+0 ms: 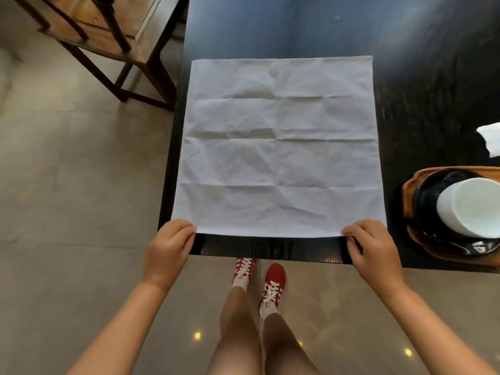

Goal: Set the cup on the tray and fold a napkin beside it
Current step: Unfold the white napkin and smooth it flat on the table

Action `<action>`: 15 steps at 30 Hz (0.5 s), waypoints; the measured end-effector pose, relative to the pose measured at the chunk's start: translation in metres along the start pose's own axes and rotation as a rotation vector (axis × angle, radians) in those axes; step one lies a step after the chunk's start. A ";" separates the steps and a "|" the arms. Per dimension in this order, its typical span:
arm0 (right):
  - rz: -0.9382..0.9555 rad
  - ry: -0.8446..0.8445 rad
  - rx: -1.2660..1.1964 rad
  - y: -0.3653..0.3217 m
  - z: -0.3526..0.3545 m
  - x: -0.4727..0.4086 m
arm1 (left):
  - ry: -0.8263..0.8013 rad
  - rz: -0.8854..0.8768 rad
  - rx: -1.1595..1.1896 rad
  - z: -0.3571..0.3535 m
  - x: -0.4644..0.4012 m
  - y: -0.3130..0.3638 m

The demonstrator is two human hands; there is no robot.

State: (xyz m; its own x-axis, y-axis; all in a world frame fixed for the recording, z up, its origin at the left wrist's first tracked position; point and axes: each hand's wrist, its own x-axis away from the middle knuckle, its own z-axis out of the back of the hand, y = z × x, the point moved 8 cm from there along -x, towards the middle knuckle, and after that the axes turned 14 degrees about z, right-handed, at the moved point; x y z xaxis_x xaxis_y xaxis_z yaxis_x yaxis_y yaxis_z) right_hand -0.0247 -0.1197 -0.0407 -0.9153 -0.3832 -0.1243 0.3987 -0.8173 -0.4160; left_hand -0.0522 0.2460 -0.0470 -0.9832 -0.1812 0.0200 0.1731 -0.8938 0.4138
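A large white napkin (278, 147) lies spread flat and creased on the black table (422, 109), its left edge along the table's left side. My left hand (169, 247) pinches the napkin's near left corner. The near right corner is pinched by my right hand (372, 247). At the right edge of the view a white cup (470, 207) stands on a dark saucer (430, 190), which rests on a wooden tray (411, 234).
A second bit of white paper or cloth (491, 138) shows at the far right of the table. A wooden chair or stand (108, 41) sits on the tiled floor to the left. My legs and red shoes (259, 277) are below the table's near edge.
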 end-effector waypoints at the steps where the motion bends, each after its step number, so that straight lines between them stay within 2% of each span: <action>1: 0.004 0.018 0.011 -0.001 -0.001 0.007 | 0.009 0.005 0.004 -0.002 0.010 -0.003; 5: 0.056 0.103 0.025 -0.006 -0.003 0.031 | 0.044 0.036 0.037 -0.004 0.038 -0.013; 15: 0.095 0.130 0.029 -0.013 -0.002 0.048 | 0.134 0.054 0.039 -0.002 0.051 -0.012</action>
State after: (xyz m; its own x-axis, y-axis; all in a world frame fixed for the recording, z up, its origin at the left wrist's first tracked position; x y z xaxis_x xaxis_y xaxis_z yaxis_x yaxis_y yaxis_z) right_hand -0.0741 -0.1269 -0.0429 -0.8724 -0.4018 -0.2785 0.4835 -0.7930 -0.3707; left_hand -0.1040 0.2472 -0.0529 -0.9557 -0.2842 -0.0773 0.2208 -0.8650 0.4506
